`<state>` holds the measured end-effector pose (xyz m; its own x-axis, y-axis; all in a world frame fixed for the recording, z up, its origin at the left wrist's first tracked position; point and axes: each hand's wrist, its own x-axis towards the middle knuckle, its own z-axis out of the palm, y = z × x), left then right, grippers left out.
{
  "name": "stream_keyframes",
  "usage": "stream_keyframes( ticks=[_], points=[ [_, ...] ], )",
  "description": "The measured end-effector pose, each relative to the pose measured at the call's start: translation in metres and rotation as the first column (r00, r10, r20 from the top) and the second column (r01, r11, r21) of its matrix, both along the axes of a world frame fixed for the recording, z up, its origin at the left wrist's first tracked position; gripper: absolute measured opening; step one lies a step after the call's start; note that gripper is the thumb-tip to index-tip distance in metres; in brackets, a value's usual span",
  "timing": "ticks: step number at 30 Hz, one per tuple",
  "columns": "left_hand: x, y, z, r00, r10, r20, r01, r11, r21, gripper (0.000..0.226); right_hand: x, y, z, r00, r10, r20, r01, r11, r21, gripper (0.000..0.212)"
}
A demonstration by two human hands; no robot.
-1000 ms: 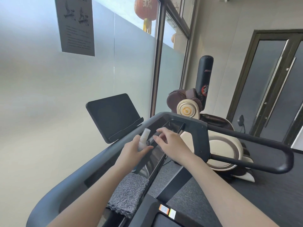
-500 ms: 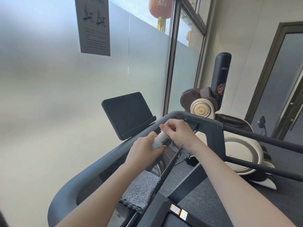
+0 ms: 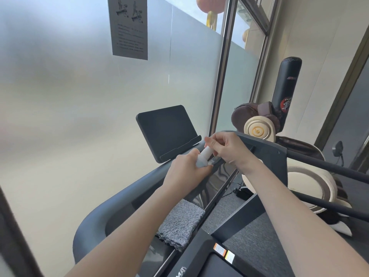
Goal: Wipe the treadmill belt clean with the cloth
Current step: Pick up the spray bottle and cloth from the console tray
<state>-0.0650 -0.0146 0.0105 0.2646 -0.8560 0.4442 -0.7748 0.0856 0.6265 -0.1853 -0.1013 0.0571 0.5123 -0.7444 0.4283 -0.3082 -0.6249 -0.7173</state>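
A small white spray bottle [image 3: 204,155] is held over the treadmill console [image 3: 217,176]. My left hand [image 3: 185,172] is closed around the bottle's lower body. My right hand [image 3: 225,145] pinches the bottle's top end between thumb and fingers. A folded grey cloth [image 3: 180,222] lies on the console ledge below my left forearm, untouched. Only a dark corner of the treadmill deck [image 3: 211,266] with stickers shows at the bottom; the belt itself is barely in view.
A dark tablet holder [image 3: 166,130] stands on the console's far side against the frosted glass wall. A black handrail [image 3: 327,166] runs to the right. A massage chair [image 3: 259,126] and a black punching bag [image 3: 287,86] stand beyond it.
My right hand has closed onto the bottle's top and both hands have lifted slightly together. The view has shifted left, so everything sits further right in frame.
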Motion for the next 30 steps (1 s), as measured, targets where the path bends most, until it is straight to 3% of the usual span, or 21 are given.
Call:
stream_keyframes(
  ticks=[4,8,9,11,13,21,30],
  points=[
    [0.003,-0.001,0.005,0.999,0.039,0.037,-0.039,0.999,0.000,0.036,0.010,0.001,-0.003,0.999,0.038,-0.012,-0.038,0.999,-0.013,0.032],
    [0.022,0.014,-0.013,0.995,0.094,0.039,-0.093,0.995,-0.022,0.031,-0.030,-0.029,0.020,0.974,-0.151,0.170,0.153,0.988,-0.001,0.029],
    [0.027,0.018,-0.016,0.994,0.107,0.025,-0.106,0.994,-0.035,0.035,-0.042,-0.036,0.025,0.976,-0.181,0.123,0.188,0.981,-0.048,0.030],
    [0.031,0.020,-0.013,0.993,0.109,-0.048,-0.112,0.990,-0.086,0.040,-0.043,-0.039,0.025,0.970,-0.215,-0.115,0.196,0.968,-0.159,0.026],
    [0.029,0.017,-0.002,0.990,0.083,-0.117,-0.099,0.986,-0.133,0.041,-0.023,-0.034,0.006,0.940,-0.205,-0.273,0.166,0.973,-0.161,0.015],
    [0.037,0.021,0.001,0.960,0.043,-0.275,-0.104,0.972,-0.209,0.040,0.029,-0.016,-0.097,0.891,-0.211,-0.402,0.205,0.977,-0.060,0.024],
    [0.050,0.031,-0.020,0.945,0.029,-0.326,-0.120,0.958,-0.262,0.039,0.042,-0.015,-0.120,0.827,-0.250,-0.503,0.218,0.968,-0.122,0.025]
  ],
)
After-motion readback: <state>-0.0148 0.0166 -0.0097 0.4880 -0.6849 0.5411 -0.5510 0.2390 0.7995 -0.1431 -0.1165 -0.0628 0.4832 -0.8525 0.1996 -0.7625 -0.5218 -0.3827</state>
